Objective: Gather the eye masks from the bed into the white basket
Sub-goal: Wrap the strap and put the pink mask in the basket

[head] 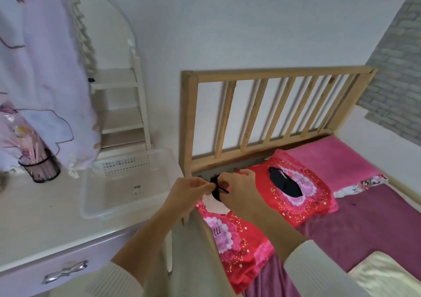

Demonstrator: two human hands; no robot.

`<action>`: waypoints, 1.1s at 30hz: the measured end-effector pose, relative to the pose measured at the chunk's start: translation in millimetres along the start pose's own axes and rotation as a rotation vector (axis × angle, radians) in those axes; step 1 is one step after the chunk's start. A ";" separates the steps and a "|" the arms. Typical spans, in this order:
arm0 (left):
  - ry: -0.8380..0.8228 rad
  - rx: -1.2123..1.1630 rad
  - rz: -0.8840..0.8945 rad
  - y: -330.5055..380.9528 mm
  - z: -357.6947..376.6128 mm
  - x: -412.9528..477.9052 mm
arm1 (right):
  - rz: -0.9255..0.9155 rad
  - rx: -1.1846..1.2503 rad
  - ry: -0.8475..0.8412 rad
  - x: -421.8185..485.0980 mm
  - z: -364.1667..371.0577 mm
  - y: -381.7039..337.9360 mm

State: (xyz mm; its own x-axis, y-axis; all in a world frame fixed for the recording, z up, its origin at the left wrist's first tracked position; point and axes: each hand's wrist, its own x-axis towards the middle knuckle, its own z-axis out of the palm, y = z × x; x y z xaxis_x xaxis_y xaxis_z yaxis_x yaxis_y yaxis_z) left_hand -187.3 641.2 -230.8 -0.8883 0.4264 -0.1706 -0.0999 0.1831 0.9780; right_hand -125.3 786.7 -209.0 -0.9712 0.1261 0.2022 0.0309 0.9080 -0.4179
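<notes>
A black eye mask (216, 188) is bunched between both my hands above the near red pillow (237, 235), close to the bed's corner post. My left hand (190, 190) pinches its strap and my right hand (239, 188) grips its body. A second black eye mask (284, 182) lies flat on the far red pillow (307, 196). The white basket (91, 196) sits on the desk to the left of my hands, and I see nothing inside it but a small label.
A wooden slatted headboard (273, 105) stands behind the pillows. On the white desk (34, 223) are a dark mesh pen cup (42, 166) and a small white shelf (120, 114). A pale floral cloth (38, 68) hangs at the left. Purple and pink blankets cover the bed (364, 219).
</notes>
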 end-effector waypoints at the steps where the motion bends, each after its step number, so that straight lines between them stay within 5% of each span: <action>1: 0.039 -0.071 -0.028 -0.2 -11.2 12.1 | 0.002 0.041 0.018 12.3 4.2 -0.3; 12: 0.398 -0.553 -0.338 -25.2 -140.5 117.3 | 0.309 0.531 0.068 146.3 69.3 -42.6; 17: 0.286 -0.298 -0.306 -46.1 -185.7 128.1 | 0.309 0.649 -0.129 185.8 110.3 -60.7; 28: 0.370 -0.124 -0.499 -114.8 -265.7 112.3 | 0.591 0.738 -0.604 224.0 229.4 -98.8; 33: 0.217 0.524 -0.435 -139.2 -250.9 117.3 | 0.626 0.597 -0.680 222.1 274.4 -106.8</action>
State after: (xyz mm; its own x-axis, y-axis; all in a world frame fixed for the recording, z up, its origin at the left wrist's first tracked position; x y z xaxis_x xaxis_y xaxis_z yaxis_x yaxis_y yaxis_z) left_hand -390.1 443.6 -356.9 -0.8913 0.0424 -0.4514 -0.2854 0.7212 0.6313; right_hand -409.1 608.0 -362.5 -0.7568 0.0835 -0.6483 0.6219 0.3976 -0.6747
